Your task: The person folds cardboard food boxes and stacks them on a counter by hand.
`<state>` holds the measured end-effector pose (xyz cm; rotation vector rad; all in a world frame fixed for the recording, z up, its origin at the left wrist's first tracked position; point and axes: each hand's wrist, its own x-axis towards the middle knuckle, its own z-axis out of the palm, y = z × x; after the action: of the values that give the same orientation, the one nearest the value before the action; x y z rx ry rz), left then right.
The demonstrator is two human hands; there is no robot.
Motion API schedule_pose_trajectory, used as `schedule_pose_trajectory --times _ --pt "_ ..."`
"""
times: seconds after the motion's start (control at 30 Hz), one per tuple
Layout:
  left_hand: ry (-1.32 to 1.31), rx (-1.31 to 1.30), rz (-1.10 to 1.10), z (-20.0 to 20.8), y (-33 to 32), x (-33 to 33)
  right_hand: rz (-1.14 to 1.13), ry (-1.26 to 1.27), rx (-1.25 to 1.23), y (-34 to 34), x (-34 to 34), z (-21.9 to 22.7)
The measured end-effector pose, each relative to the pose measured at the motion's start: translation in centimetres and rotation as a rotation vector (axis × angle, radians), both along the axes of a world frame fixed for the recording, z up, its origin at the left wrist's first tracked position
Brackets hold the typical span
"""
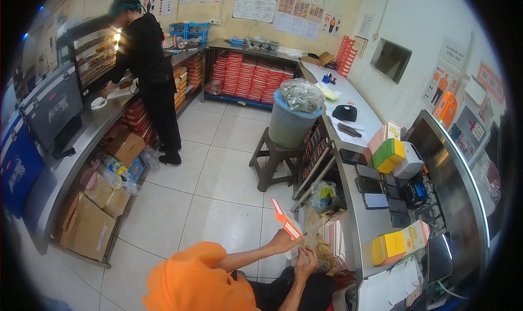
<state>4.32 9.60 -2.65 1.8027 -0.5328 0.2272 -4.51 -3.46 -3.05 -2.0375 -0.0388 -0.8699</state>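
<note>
Low in the head view, my left hand (283,242) grips the lower end of a flat red-and-white cardboard carton (285,220), which tilts upward from the fingers. Just below it, my right hand (306,261) has its fingers pinched together by the carton's lower corner. What those fingers hold, if anything, is too small to make out. My left arm comes out of an orange sleeve, and the dark lap (313,292) lies under the right forearm. Beside the hands, under the counter, stands a stack of white-and-red folded cardboard (336,241).
On the right, a metal counter (357,213) bears several phones (376,201) and yellow cartons (388,249). A lidded bucket (289,124) rests on a dark stool (275,158) ahead. At the left counter (71,153), a person in black (152,66) stands by a lit display case (93,58).
</note>
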Motion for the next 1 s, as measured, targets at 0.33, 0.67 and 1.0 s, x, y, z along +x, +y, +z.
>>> schedule_pose_trajectory --times 0.33,0.67,1.0 --pt "-0.013 -0.002 -0.028 -0.3 0.3 0.3 -0.009 -0.012 0.049 0.2 0.5 -0.8" --pt "0.088 0.024 -0.068 1.2 1.0 -0.5 -0.018 0.003 0.073 0.3 0.6 -1.6" --pt "0.044 0.065 -0.072 -0.9 0.9 -0.1 -0.026 0.039 0.080 0.9 0.5 -1.3"
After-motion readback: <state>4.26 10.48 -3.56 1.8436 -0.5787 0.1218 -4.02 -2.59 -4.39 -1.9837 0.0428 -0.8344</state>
